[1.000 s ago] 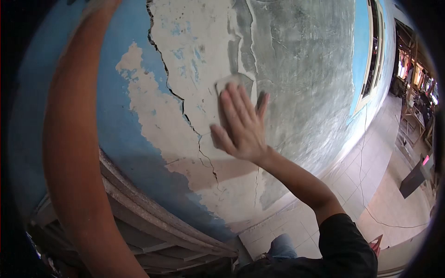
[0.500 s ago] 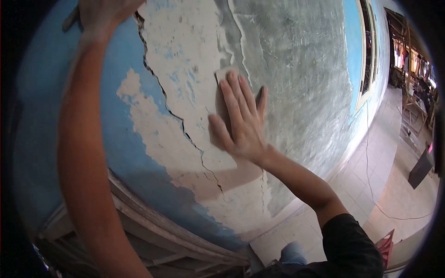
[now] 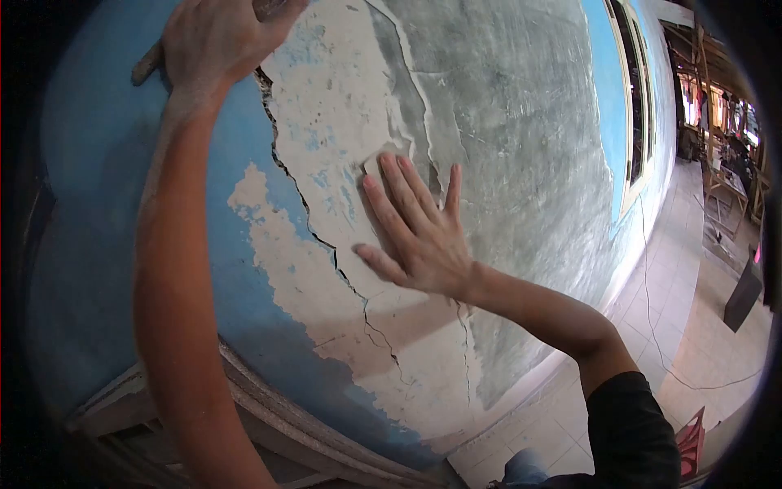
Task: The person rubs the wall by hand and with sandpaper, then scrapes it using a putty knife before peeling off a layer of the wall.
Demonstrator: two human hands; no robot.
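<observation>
My right hand lies flat with fingers spread, pressing a pale thin sheet that looks like sandpaper against the wall. Most of that sheet is hidden under the fingers. Higher up on the left, my left hand is closed around a tool; a brownish rounded handle end sticks out to its left, and the tool's working end is cut off or hidden. Around the right hand is a whitish bare strip of wall. A jagged crack runs down through it, between both hands.
Blue paint covers the wall on the left, grey plaster the right. A window is set in the wall farther right. Below are a wooden frame and a tiled floor with a cable on it.
The view has shifted, so the wall appears lower and my left hand shows more fully. My right hand and the pale sheet have moved left and slightly up along the wall.
</observation>
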